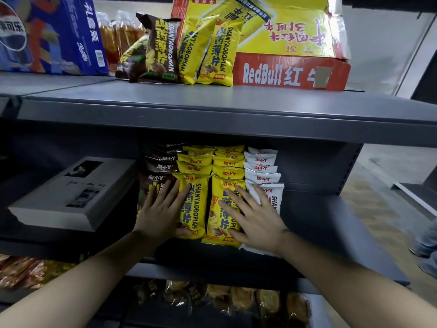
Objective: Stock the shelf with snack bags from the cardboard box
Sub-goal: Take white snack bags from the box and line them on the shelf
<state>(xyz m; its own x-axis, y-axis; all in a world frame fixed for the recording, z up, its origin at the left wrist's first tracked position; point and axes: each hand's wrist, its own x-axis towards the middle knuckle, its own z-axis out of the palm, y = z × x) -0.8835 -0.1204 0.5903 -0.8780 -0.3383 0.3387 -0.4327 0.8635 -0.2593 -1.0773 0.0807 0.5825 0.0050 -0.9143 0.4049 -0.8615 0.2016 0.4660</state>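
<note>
Left hand (160, 209) lies flat, fingers spread, across the front brown bag (147, 190) and the adjacent yellow bag (192, 204); it grips nothing. Right hand (254, 216) lies equally flat and open across the second yellow bag (223, 209) and the white bag (272, 197). All four rows stand upright near the front edge of the middle shelf (331, 221), touching side by side. A grey box (71, 192) sits toward the shelf's left end. On the top shelf (212, 110), three bags lean against the opened RedBull box (290, 72); its contents appear hidden.
</note>
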